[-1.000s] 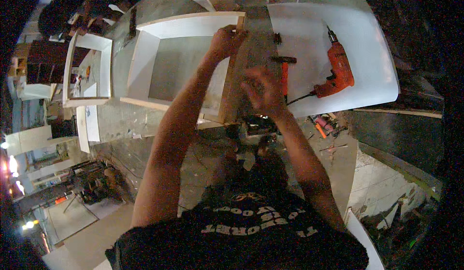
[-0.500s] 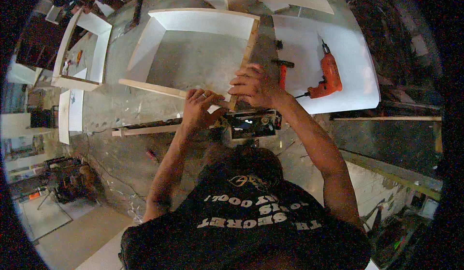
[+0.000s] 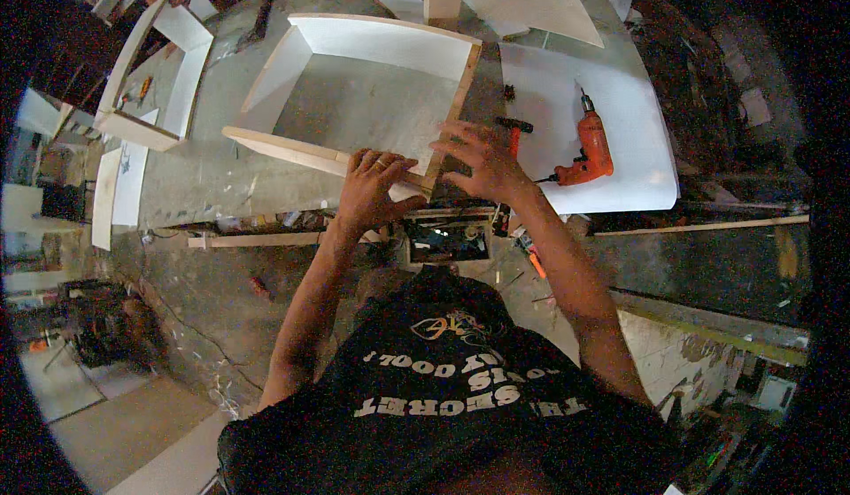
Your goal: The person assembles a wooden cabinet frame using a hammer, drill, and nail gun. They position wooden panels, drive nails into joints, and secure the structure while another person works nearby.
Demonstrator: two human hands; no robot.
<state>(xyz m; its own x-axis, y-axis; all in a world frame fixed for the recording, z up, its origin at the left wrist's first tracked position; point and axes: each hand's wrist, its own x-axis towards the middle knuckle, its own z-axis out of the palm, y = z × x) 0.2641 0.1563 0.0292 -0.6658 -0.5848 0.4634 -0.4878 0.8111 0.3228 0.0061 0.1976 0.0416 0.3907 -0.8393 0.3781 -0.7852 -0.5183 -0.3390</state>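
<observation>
Reference for positions: the orange drill [image 3: 590, 148], lying on a white sheet [image 3: 633, 132] on the grey workbench [image 3: 190, 176]. Large open frame [image 3: 390, 42], 4 boards, white inside, lies flat on the bench to the left of the drill.

Grip: left hand [image 3: 376, 185], farther left of the drill than the right, is closed over the near board [image 3: 283, 148] beside the corner, thumb at the outer side; how hard it presses cannot be told. Right hand [image 3: 485, 158], between that corner and the drill, has its thumb and fingers spread apart at the side board [image 3: 466, 79]; whether the fingertips touch it cannot be told (they blur into the wood edge).

Risks, as judged: if the corner is not yet fastened, uneven pressure from the 2 hands could slide the near board out of flush and skew the frame. Its far end, well left of the drill, has no hand on it and may swing away. The hammer [image 3: 513, 127], just left of the drill, sits near the right hand; a sideways sweep could knock it. The right forearm might also catch the drill's cord [image 3: 546, 180].
</observation>
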